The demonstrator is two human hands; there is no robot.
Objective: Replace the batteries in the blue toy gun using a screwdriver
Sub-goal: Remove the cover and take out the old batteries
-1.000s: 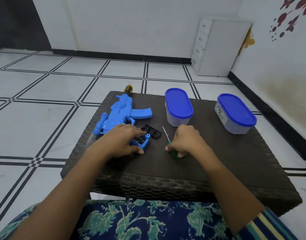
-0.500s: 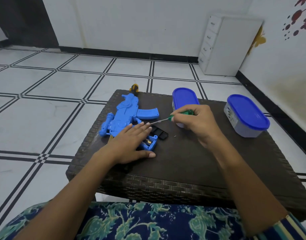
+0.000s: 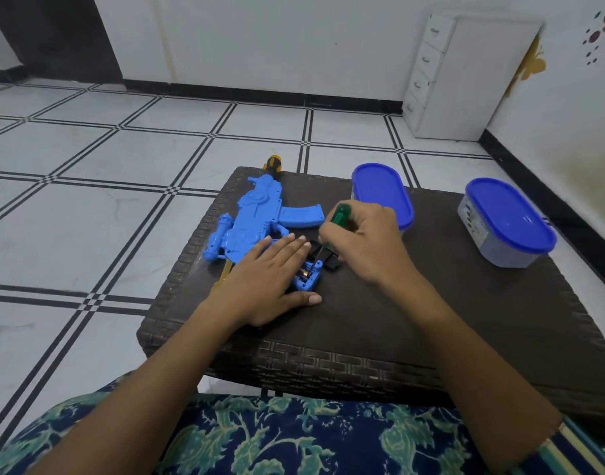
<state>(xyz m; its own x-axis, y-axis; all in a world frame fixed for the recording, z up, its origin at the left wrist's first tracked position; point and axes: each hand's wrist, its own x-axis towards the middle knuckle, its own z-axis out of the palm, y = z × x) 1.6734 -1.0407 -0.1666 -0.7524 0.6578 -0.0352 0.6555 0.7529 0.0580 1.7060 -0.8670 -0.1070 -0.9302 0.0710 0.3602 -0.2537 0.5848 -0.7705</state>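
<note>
Surface: we are looking down at a dark brown woven-rattan surface [image 3: 448,303], low and rectangular, standing on a white tiled floor with black grid lines [image 3: 88,217]. A white drawer cabinet [image 3: 465,80] is standing in the far corner against white walls. Two oval plastic containers with blue lids are sitting at the far right of the surface, one [image 3: 383,193] just behind the right hand, the other [image 3: 510,221] well apart near the right edge. A dark blue floral cloth [image 3: 294,440] is covering the lap below.

Position: the blue plastic toy gun [image 3: 256,214] is lying flat at the far left of the surface, its yellow-and-black muzzle overhanging the far edge. The left hand [image 3: 270,279] is pressing down on the gun's near end, fingers straight, thumb lying on the surface. The right hand [image 3: 362,241] is gripping the green-handled screwdriver [image 3: 340,214], handle tilted up and away, thin shaft angling down into the open battery compartment [image 3: 306,279] beside the left fingertips.

Appearance: the gun is showing moulded relief and a curved magazine pointing right. A black cover piece [image 3: 331,265] is lying just beside the compartment, partly under the right hand. A small brass-coloured part is showing inside.
</note>
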